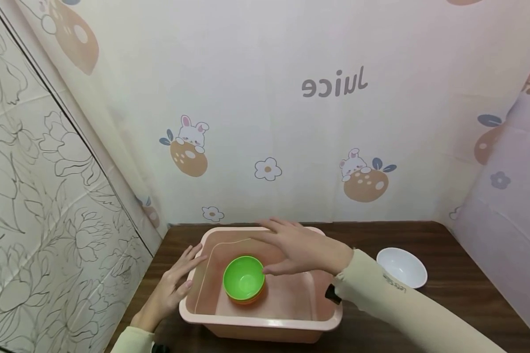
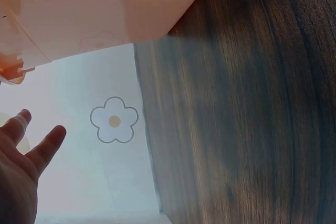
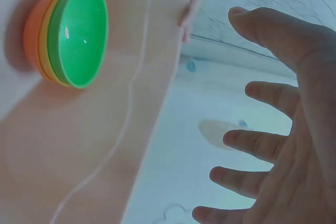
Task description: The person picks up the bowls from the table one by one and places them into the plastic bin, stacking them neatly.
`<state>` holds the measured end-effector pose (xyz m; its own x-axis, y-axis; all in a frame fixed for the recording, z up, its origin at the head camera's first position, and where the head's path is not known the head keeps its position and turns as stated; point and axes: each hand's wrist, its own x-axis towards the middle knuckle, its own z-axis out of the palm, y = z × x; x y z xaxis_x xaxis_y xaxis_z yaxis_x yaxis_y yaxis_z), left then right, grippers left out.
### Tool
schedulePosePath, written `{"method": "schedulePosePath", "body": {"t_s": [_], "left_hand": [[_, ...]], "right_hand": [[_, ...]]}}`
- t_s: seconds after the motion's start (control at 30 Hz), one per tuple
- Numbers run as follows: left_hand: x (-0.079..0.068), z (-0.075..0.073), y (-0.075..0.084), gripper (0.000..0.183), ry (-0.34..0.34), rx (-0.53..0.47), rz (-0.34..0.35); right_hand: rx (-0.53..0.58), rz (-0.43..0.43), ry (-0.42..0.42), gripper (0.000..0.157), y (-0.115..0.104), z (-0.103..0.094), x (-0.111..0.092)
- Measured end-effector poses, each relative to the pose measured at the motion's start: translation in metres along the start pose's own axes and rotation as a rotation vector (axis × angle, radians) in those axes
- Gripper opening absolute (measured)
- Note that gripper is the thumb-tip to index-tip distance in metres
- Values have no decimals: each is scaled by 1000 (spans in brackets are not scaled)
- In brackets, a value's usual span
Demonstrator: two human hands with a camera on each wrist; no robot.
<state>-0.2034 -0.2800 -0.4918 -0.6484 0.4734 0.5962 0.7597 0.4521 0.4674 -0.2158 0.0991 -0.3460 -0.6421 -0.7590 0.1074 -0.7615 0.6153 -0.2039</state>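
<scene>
A pink plastic basin (image 1: 265, 322) stands on the table. Inside it, left of its middle, sits a nested stack with a green bowl (image 1: 244, 278) on top. In the right wrist view a yellow bowl (image 3: 45, 43) and an orange bowl (image 3: 31, 38) show beneath the green one. My right hand (image 1: 293, 247) hovers over the basin, just right of the stack, fingers spread and holding nothing. My left hand (image 1: 170, 289) is at the basin's left rim with straight fingers; whether it touches the rim I cannot tell.
A white bowl (image 1: 402, 267) sits on the dark wooden table (image 1: 459, 299) right of the basin, partly behind my right sleeve. A printed curtain (image 1: 265, 113) hangs along the table's back edge. Another patterned sheet (image 1: 48, 196) stands close on the left.
</scene>
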Motion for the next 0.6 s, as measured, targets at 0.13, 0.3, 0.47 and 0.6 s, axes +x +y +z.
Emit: {"method": "schedulePosePath", "body": {"t_s": [0.13,0.3,0.47,0.6], "left_hand": [[0,1,-1,49,0,2,0],[-1,1,-1,48,-1,0,2],[-1,0,-2,47,5,-1,6],[-1,1,-2,47,3,-3,12]], "right_hand": [[26,30,81,80,11,-10,-19],[53,68,214,81,30,-26,-41],[29,125,305,81,47,-37,-59],[8,188,350,82,58,-40,-78]]}}
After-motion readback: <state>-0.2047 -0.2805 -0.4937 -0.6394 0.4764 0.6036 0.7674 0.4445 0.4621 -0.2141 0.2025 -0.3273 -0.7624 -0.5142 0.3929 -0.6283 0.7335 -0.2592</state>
